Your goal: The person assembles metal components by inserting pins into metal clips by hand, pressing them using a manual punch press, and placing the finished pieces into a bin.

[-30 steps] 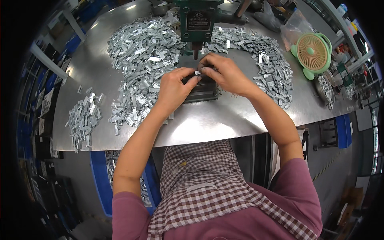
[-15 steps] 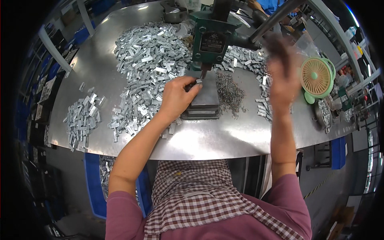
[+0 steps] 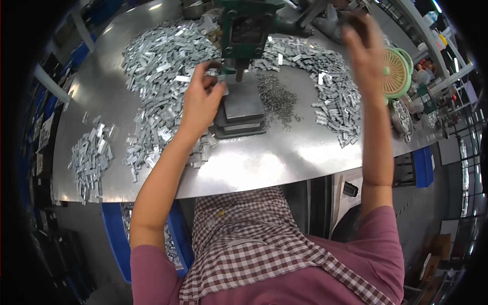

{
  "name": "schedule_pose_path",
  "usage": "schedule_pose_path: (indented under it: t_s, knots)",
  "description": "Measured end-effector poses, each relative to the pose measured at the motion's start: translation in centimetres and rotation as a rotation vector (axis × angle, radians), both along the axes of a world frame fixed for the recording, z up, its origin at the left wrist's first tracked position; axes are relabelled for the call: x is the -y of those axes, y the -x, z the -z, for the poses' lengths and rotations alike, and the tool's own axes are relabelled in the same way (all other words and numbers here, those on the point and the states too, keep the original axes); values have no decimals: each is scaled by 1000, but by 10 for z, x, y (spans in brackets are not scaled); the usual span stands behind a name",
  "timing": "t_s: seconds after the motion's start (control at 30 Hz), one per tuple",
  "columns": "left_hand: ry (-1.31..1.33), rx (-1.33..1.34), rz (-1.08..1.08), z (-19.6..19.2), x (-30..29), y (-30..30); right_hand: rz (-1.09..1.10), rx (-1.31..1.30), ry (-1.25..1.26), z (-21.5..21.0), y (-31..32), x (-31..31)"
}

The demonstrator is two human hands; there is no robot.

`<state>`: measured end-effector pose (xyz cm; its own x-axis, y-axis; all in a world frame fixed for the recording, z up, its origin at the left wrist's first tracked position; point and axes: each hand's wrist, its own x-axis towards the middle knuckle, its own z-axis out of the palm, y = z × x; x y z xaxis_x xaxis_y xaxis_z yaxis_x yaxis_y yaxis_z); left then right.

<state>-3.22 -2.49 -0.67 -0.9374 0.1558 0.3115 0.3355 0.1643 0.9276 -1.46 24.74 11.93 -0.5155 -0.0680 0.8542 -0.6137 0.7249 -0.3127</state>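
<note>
My left hand (image 3: 201, 101) pinches a small metal piece (image 3: 222, 79) and holds it on the stacked steel base plates (image 3: 244, 112), right under the ram of a green hand press (image 3: 246, 30). My right hand (image 3: 361, 46) is raised high at the upper right, blurred by motion. Its fingers are closed around the dark handle (image 3: 352, 20) at the end of the press lever (image 3: 310, 12).
Large heaps of small silver metal parts lie left (image 3: 157, 66) and right (image 3: 330, 96) of the press, and a smaller heap (image 3: 89, 157) lies at the table's far left. Dark small bits (image 3: 277, 96) are scattered beside the base. A green fan (image 3: 394, 71) stands at the right. A blue bin (image 3: 114, 239) sits below the table edge.
My right hand left the piece at the press base and rose up and right to the lever handle. My left hand stayed at the base, holding the piece.
</note>
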Motion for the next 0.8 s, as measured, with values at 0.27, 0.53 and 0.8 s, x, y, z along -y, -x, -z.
schedule_pose_path:
  t_s: [0.27,0.53,0.8]
  knots:
    - [-107,328,399,-14,7,-23,200,589,-364,161,58,-47]
    - [209,119,275,-30,-19,-35,269,520,-646,152,62,-51]
    - [315,-224,100,-14,-13,-34,-261,526,-208,113,-7,50]
